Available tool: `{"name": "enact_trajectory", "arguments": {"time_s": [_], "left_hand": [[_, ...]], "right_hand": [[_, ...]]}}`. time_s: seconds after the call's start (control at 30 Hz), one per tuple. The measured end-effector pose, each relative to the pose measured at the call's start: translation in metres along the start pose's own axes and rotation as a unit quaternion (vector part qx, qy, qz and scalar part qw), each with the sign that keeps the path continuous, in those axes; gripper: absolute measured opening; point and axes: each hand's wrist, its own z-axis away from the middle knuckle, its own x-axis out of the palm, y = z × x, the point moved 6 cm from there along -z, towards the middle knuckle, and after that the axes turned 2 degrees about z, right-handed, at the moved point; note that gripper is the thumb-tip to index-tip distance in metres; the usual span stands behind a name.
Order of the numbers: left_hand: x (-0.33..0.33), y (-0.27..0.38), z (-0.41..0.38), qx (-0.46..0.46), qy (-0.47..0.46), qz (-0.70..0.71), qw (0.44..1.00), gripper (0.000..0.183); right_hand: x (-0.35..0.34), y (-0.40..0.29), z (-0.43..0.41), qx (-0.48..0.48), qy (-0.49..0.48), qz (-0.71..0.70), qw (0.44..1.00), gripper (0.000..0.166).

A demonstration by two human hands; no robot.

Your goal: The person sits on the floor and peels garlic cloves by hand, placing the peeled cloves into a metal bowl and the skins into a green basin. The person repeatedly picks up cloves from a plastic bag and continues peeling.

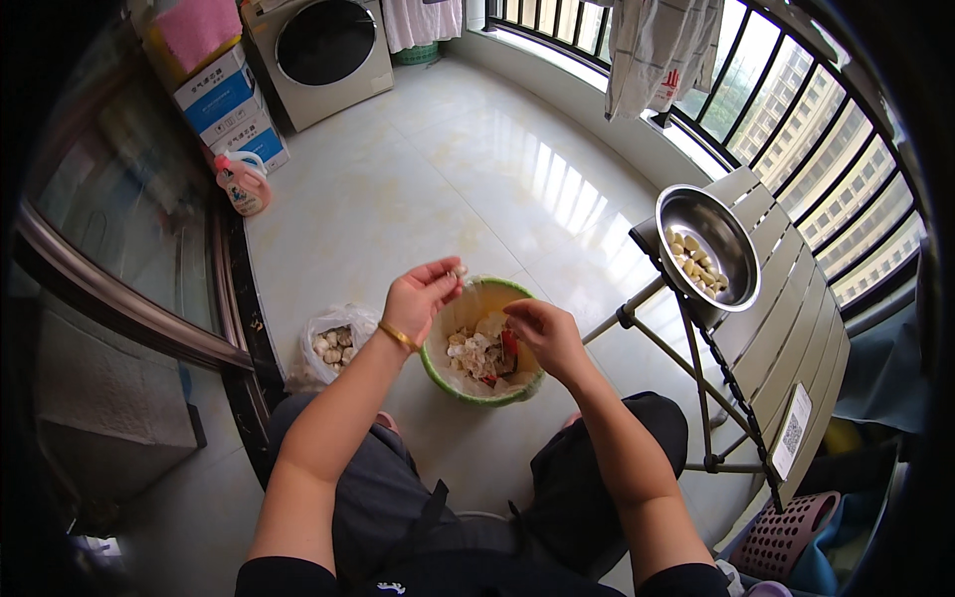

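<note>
My left hand (pixel 419 298), with a gold-coloured bangle at the wrist, pinches a small pale garlic piece (pixel 460 272) between thumb and fingers. It is held above the left part of a green-rimmed bin (pixel 440 379). My right hand (pixel 547 336) hangs over the bin's right side with its fingertips drawn together; whether they hold a bit of skin is hidden. Garlic skins (pixel 477 354) and some red scraps (pixel 509 345) lie in the lined bin. Left of it, a plastic bag (pixel 308 366) contains several garlic bulbs (pixel 333 347). Peeled garlic cloves (pixel 694 261) rest in a steel bowl (pixel 735 246).
The bowl stands on a slatted folding table (pixel 776 328) at my right, near a card with a printed code (pixel 791 433). A pink detergent bottle (pixel 245 186), stacked boxes (pixel 224 97) and a washing machine (pixel 321 60) line the left. Railings (pixel 802 116) edge the balcony.
</note>
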Motion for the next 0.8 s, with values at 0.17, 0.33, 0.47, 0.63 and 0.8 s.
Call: {"name": "enact_trajectory", "arguments": {"time_s": [0.17, 0.33, 0.47, 0.63, 0.8], "left_hand": [[0.01, -0.018, 0.035, 0.039, -0.007, -0.087, 0.995, 0.027], [0.026, -0.032, 0.046, 0.008, -0.048, -0.122, 0.991, 0.026], [0.018, -0.036, 0.048, -0.023, -0.042, -0.124, 0.991, 0.025], [0.021, -0.036, 0.047, 0.036, -0.046, -0.084, 0.995, 0.024], [0.014, -0.043, 0.045, 0.02, -0.016, -0.06, 0.998, 0.023]], "right_hand": [[0.015, -0.011, 0.003, 0.012, -0.029, -0.149, 0.988, 0.027], [0.024, -0.005, 0.004, -0.032, -0.023, -0.154, 0.987, 0.027], [0.018, -0.017, 0.004, -0.066, 0.01, -0.024, 0.997, 0.014], [0.026, -0.008, 0.005, 0.03, 0.026, -0.157, 0.987, 0.013], [0.031, -0.008, 0.006, -0.004, 0.066, -0.099, 0.993, 0.011]]}}
